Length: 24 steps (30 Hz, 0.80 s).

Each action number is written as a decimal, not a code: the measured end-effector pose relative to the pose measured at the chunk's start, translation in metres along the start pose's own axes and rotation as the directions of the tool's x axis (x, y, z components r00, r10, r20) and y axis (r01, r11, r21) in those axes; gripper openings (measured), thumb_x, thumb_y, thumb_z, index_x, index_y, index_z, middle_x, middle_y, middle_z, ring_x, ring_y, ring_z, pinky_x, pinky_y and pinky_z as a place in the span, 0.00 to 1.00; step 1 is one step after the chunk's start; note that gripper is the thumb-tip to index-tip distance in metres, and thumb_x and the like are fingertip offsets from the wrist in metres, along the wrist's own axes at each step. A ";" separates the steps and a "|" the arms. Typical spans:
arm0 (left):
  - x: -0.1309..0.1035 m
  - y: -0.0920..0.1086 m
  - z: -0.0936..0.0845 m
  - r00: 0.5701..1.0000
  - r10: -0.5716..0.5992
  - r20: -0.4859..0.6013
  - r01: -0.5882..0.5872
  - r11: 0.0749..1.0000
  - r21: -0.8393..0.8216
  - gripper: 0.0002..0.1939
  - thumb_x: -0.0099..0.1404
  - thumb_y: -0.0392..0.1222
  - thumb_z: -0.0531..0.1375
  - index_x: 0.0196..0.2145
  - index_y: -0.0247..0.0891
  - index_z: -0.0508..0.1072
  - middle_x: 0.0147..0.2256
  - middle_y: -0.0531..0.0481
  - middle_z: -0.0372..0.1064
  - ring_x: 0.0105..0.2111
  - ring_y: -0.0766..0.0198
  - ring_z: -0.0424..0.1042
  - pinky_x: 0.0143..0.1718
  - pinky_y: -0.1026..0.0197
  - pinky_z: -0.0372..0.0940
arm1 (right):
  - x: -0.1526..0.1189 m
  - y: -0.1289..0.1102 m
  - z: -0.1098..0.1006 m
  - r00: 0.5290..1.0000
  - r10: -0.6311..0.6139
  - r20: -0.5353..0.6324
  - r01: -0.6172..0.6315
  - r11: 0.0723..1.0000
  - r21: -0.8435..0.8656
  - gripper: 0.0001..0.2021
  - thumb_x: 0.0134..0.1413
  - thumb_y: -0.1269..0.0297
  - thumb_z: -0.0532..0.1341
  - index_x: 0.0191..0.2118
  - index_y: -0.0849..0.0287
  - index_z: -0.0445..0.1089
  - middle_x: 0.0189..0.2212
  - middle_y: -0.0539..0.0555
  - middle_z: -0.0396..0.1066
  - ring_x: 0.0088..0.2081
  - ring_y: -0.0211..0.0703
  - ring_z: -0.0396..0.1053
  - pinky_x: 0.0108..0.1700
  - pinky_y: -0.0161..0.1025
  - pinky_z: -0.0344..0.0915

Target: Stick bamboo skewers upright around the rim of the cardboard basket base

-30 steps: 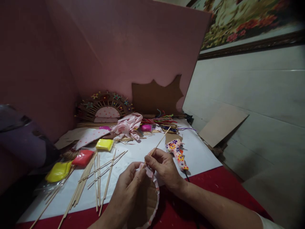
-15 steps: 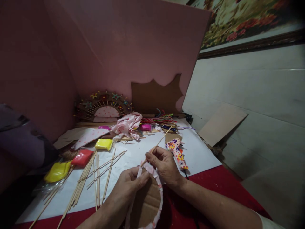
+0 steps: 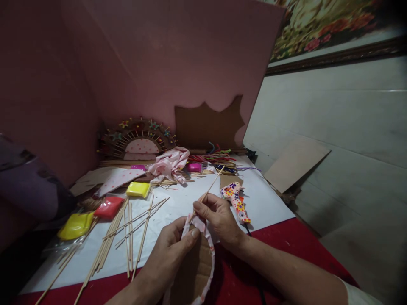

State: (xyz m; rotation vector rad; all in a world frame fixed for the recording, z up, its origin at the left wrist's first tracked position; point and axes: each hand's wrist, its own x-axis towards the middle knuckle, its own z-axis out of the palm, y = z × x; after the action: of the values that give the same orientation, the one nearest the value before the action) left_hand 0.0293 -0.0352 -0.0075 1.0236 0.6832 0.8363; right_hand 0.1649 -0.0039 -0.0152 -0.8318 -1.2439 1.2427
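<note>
My left hand grips the upper left edge of a rounded cardboard piece, whose rim is wrapped in pale pink cloth. Its thumb lies over the rim on the brown face. Between the thumb and fingers of my right hand is a thin wooden stick, slanting up to the right. The stick's lower end meets the cloth rim at the top of the cardboard. Just right of my right hand, a flower-patterned glue gun lies on the white sheet.
Several loose wooden sticks lie to the left, near red and yellow packets. Crumpled pink cloth, scissors and a decorated cardboard half-circle are farther back. Jagged cardboard leans against the pink panel.
The stick tilts slightly differently, its upper tip a little farther left and still touching the rim. Both hands keep their hold, and the cardboard has shifted slightly.
</note>
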 end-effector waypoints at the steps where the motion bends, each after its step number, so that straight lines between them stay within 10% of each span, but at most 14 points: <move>1: 0.000 -0.001 -0.001 1.000 0.013 -0.002 -0.012 0.999 0.032 0.09 0.61 0.40 0.56 0.39 0.38 0.71 0.34 0.48 0.72 0.35 0.61 0.68 0.37 0.61 0.60 | 0.000 0.000 0.000 1.000 0.007 0.007 -0.007 1.000 0.003 0.11 0.48 0.60 0.61 0.23 0.62 0.64 0.19 0.46 0.61 0.21 0.32 0.55 0.24 0.31 0.54; 24: -0.001 0.003 -0.001 0.987 0.086 -0.135 -0.033 0.935 0.354 0.14 0.61 0.49 0.52 0.27 0.35 0.69 0.25 0.53 0.63 0.27 0.66 0.60 0.28 0.66 0.56 | -0.002 0.004 -0.001 0.999 -0.004 0.054 0.007 0.998 -0.058 0.11 0.49 0.58 0.60 0.26 0.61 0.65 0.21 0.47 0.62 0.22 0.32 0.57 0.25 0.31 0.55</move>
State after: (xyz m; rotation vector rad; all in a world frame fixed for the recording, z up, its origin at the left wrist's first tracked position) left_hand 0.0273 -0.0354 -0.0052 1.3175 0.9563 0.8679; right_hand 0.1653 -0.0049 -0.0194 -0.8411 -1.3299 1.2363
